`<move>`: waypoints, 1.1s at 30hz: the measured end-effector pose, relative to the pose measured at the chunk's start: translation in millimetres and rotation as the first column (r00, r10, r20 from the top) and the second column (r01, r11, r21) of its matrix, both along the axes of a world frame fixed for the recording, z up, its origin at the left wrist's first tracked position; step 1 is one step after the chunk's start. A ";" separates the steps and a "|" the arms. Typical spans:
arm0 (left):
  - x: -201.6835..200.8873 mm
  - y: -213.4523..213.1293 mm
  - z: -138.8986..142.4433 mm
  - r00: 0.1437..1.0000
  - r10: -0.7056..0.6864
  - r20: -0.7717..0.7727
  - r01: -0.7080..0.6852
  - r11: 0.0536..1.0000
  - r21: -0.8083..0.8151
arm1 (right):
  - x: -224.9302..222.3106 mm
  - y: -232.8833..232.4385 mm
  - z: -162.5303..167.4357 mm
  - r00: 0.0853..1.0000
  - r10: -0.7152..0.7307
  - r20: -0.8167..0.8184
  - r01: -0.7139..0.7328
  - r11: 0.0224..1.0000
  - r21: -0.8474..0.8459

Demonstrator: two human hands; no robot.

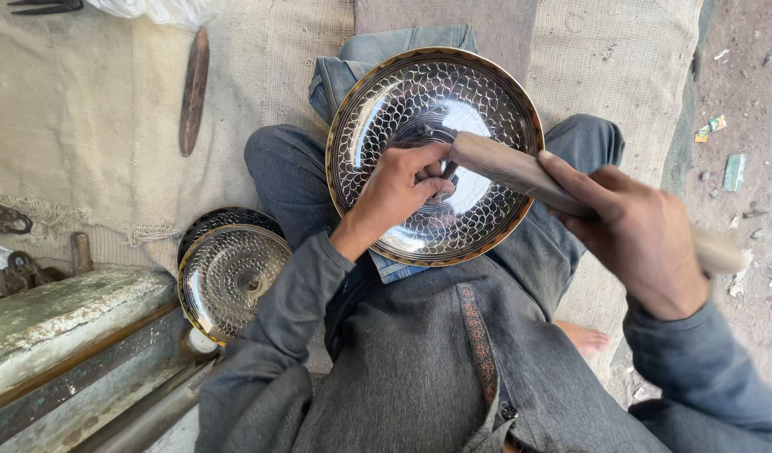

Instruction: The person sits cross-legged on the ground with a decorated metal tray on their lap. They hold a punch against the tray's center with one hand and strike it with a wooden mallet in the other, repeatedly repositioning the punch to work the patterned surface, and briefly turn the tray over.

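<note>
Engraved metal plate (487,109) rests tilted on our lap, at 12 o'clock from our torso. At 9 o'clock of it, two similar plates (231,277) lean beside a stone slab (59,315). Our left hand (399,189) pinches a small tool against the plate's centre. At 3 o'clock, our right hand (642,231) is clenched around a wooden mallet (512,172).

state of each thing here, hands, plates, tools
left hand: pinching a small tool against the big plate's centre
right hand: gripping wooden mallet, tilted over the plate
engraved plate: resting on the lap, face up
stacked plates: leaning beside the knee
wooden stick: lying unused on cloth
</note>
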State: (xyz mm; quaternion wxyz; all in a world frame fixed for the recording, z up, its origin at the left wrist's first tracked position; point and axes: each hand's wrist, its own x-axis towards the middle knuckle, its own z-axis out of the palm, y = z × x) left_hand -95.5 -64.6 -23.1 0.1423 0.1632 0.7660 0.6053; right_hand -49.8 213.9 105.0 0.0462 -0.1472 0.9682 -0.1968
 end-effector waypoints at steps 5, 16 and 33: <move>-24.3 1.0 15.9 0.928 -0.296 -0.225 0.274 0.953 -0.127 | 53.4 -4.1 -59.3 0.973 -0.218 -0.070 0.164 0.878 -0.450; -41.0 6.7 33.4 0.812 -0.563 -0.155 0.521 0.818 -0.242 | 119.9 -1.7 -146.0 0.894 -0.437 -0.098 0.314 0.768 -0.559; 2.7 -3.2 7.5 0.975 -0.064 -0.213 0.047 0.995 -0.085 | 17.2 15.1 -55.4 0.995 -0.101 0.002 0.098 0.967 -0.233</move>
